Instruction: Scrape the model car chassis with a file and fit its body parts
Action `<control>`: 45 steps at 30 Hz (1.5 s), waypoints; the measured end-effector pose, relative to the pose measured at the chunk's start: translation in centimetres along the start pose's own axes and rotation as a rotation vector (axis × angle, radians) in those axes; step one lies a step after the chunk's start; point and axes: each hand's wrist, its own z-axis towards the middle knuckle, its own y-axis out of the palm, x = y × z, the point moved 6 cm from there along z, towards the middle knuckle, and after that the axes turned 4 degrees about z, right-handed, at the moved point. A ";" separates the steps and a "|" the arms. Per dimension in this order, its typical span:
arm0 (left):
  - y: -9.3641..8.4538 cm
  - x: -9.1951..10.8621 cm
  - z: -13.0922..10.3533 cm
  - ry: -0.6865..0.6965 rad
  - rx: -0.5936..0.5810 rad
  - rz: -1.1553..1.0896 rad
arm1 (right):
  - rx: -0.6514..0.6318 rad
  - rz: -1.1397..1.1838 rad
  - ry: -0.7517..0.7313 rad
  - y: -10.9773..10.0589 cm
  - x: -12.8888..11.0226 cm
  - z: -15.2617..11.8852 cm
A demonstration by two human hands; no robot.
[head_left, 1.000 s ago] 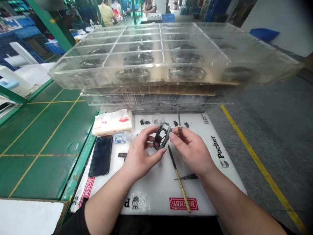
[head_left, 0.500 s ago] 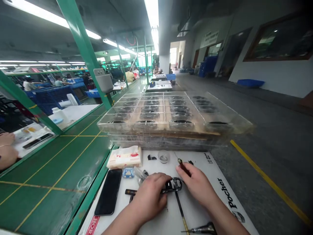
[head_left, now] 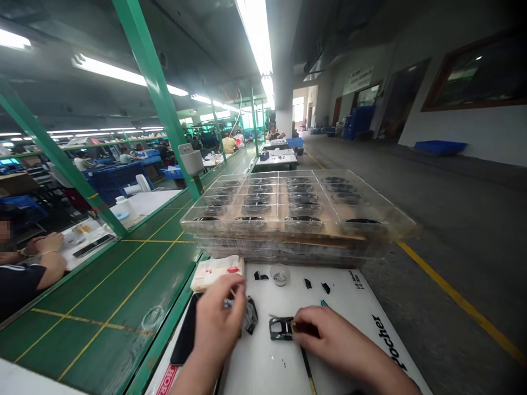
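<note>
My left hand (head_left: 220, 315) is raised over the left of the white board, beside the tissue pack (head_left: 218, 271). Its thumb and fingertips are pinched together; what is in them is unclear. A clear bag with dark contents (head_left: 251, 316) lies just right of it. My right hand (head_left: 327, 332) is curled round a brown-handled hand tool (head_left: 293, 327), mostly hidden in the fist. The fingertips are at the right end of a black part shaped like a small car body (head_left: 280, 328), which lies on the board. Below it lies a thin dark rod (head_left: 307, 368) with a yellowish end.
A black phone (head_left: 184, 336) lies at the board's left. Behind are a small clear cup (head_left: 280, 275) and several small black pieces (head_left: 308, 283). Stacked clear trays (head_left: 284, 230) rise beyond. The green bench (head_left: 119, 291) runs along the left, where a person's arm (head_left: 52, 258) rests.
My left hand has let go of the black part and moved left and up. The black part now lies on the board. My right hand has come down to its right end. The view has shifted.
</note>
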 end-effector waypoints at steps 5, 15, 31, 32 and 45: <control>-7.4 3.3 9.4 0.042 0.199 0.196 | -0.189 -0.204 0.120 2.8 -0.7 -1.1; 0.1 5.4 26.5 0.254 -0.879 0.549 | -0.189 -0.358 0.128 3.2 -1.5 -1.4; 4.3 3.1 27.4 0.318 -1.204 0.765 | -0.221 -0.389 0.086 3.4 -1.8 -1.4; 4.1 3.2 27.5 0.317 -1.186 0.750 | -0.214 -0.383 0.081 3.4 -1.8 -1.5; -7.2 10.0 23.9 0.281 -0.446 0.054 | 0.125 -0.045 -0.252 0.8 -4.5 -1.0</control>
